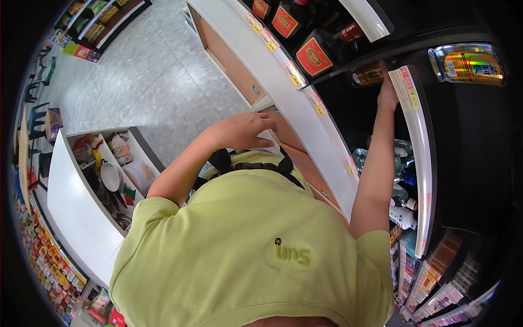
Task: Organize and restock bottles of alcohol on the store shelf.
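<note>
My right hand [388, 92] reaches far into a dark shelf on the right. It is against a bottle with a shiny gold label [369, 75], and its fingers seem closed round it, though partly hidden by the shelf edge. In front of my body, near the white shelf front, my left hand [248, 131] hangs with loosely bent fingers apart. A pale patch shows by its thumb; I cannot tell what it is. Dark bottles with red-orange labels [316, 56] stand on the neighbouring shelf level.
A clear bottle with a gold label [469, 64] stands on the far-right shelf level. Price-tag strips [411, 109] edge the shelves. Several clear bottles [400, 150] sit below my right forearm. On the left, a white display unit [76, 191] holds kitchenware, with grey tiled floor [163, 71] behind it.
</note>
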`<state>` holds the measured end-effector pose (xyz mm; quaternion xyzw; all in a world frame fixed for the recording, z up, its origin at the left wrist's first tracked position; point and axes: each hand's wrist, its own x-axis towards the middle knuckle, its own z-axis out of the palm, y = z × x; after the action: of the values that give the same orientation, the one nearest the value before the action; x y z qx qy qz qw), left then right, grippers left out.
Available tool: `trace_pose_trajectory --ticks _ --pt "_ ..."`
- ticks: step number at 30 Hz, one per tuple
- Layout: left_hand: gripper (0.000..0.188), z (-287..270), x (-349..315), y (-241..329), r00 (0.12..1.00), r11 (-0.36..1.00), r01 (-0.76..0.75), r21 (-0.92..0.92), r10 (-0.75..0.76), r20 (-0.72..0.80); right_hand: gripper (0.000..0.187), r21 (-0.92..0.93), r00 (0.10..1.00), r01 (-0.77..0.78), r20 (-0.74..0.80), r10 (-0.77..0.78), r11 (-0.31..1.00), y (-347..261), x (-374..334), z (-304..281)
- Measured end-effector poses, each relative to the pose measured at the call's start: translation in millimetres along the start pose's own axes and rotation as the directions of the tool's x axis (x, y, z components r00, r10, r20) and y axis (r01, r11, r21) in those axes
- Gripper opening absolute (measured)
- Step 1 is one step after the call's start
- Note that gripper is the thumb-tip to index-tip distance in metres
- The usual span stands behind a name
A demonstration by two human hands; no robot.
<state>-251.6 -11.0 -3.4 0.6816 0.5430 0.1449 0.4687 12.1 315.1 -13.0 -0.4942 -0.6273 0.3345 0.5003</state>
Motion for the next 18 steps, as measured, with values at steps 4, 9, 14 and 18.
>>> trace_pose_trajectory --ticks 4,9,14,18 --pt "0.040 0.6 2.6 2.5 1.000 1.000 -0.014 -0.002 0.014 0.004 0.076 -0.188 0.974 0.221 -0.010 -0.227 0.957 20.6 23.3 -11.3" --pt "0.040 3.7 3.8 4.7 1.000 1.000 0.014 0.014 -0.015 0.010 0.072 -0.204 0.977 0.211 0.037 -0.208 0.956 -3.8 14.7 -1.1" --pt "0.040 8.8 9.1 3.0 1.000 1.000 0.006 0.026 -0.007 0.024 0.071 -0.501 0.991 0.127 0.089 -0.096 0.856 -30.1 6.9 0.9" --pt "0.041 6.7 15.9 9.4 0.998 0.998 -0.045 0.036 0.044 0.050 0.069 -0.685 0.988 0.153 0.100 -0.116 0.712 4.8 17.1 -31.1"
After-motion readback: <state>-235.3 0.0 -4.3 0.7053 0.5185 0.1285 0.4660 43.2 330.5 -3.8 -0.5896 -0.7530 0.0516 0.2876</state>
